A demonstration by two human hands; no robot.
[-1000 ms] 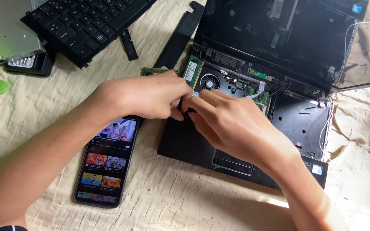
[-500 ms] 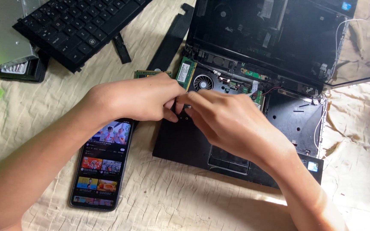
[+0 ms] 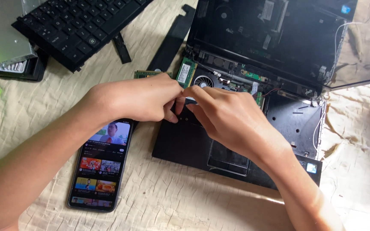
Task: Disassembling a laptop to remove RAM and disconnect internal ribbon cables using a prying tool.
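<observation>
A black, partly dismantled laptop (image 3: 253, 141) lies open on a cream cloth, its keyboard removed so the fan (image 3: 203, 81) and green circuit boards (image 3: 186, 72) show. My left hand (image 3: 135, 98) and my right hand (image 3: 230, 117) meet over the laptop's upper left corner, fingertips pinched together on a small dark part of the palm-rest edge. What exactly they pinch is hidden by the fingers. The trackpad (image 3: 228, 158) lies below my right hand.
A smartphone (image 3: 101, 164) with a lit screen lies under my left forearm. The detached black keyboard (image 3: 76, 28) sits at the top left beside a silver drive (image 3: 1, 34). A black plastic strip (image 3: 172, 36) lies left of the laptop lid. White cables (image 3: 337, 47) hang at the right.
Both hands stay pinched at the same spot on the laptop. The view has shifted slightly and the phone screen shows a different picture.
</observation>
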